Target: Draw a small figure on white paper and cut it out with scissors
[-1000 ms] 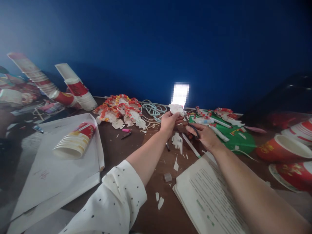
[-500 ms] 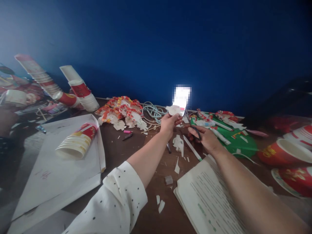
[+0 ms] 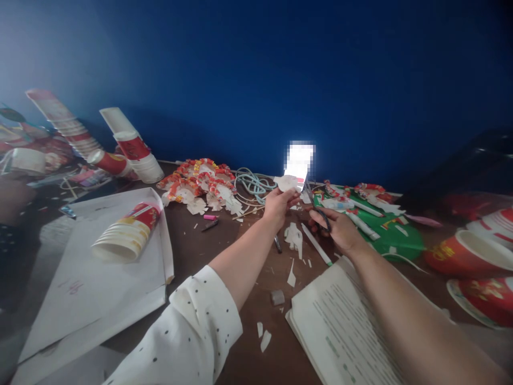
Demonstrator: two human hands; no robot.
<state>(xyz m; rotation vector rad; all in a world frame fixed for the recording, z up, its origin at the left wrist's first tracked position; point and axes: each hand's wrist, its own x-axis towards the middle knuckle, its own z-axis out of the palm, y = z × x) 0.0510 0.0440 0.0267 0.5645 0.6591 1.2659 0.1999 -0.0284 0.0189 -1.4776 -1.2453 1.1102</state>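
A white paper cutout (image 3: 285,183) is pinched in the fingers of my left hand (image 3: 279,205), held up in front of a bright phone screen (image 3: 300,158). My right hand (image 3: 339,227) is wrapped round the black handle of a pair of scissors (image 3: 323,218). The blades point up beside the cutout; whether they touch it I cannot tell. On the brown table below the hands lie another white cutout (image 3: 294,239), a white pen with a green end (image 3: 316,244) and a dark marker (image 3: 278,244).
Decorated paper pieces (image 3: 200,184) and a pale blue cord (image 3: 253,182) lie along the wall. At left, stacked paper cups (image 3: 126,232) lie on a white box lid (image 3: 80,278). A booklet (image 3: 340,326), a green sheet (image 3: 404,243) and red cups (image 3: 465,251) are at right.
The cutout in my left hand has tilted very slightly. My right hand with the scissors stays in almost the same place.
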